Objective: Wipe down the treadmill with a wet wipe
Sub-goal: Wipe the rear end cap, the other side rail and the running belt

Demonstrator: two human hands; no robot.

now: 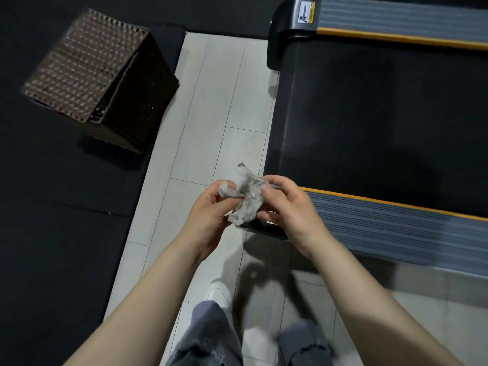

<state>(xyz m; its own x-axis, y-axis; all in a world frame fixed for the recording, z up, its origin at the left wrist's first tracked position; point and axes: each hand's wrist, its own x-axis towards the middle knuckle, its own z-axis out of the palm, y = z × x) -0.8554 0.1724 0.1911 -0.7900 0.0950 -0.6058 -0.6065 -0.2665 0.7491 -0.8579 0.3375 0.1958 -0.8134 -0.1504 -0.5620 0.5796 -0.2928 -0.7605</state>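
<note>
Grey, crumpled wet wipe (248, 198) is pinched between left hand (211, 207) and right hand (287, 207), just beside the black treadmill deck (369, 122).

Upper left: dark brown woven basket (97, 77), pale dotted weave. Centre: crumpled wipe (248, 199), grey-white, dirty-mottled. Right: treadmill (369, 114), black belt, grey ribbed side rails with orange-yellow edge stripes. Floor (211, 114) pale grey planks; black mat (52, 207) left. Bottom: grey-blue jeans (208, 336), white shoe (219, 291).

Treadmill (369, 114) cut off rightward
</note>
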